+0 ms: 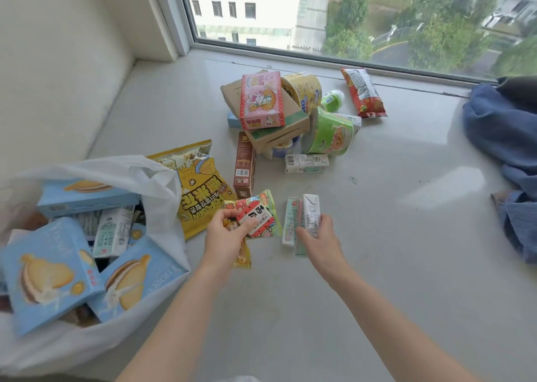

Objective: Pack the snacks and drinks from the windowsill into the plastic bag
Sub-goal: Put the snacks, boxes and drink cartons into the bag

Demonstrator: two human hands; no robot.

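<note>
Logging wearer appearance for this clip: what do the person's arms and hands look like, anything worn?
Both forearms are bare, with no sleeves in view. The left hand and right hand wear no gloves, and no rings, watch or bracelet show. The nails look short and unpainted.

Two bare forearms reach in from the bottom edge, no sleeves, watch or rings on either; the left hand [225, 230] and right hand [318, 236] are ungloved (nails short, unpainted).
</note>
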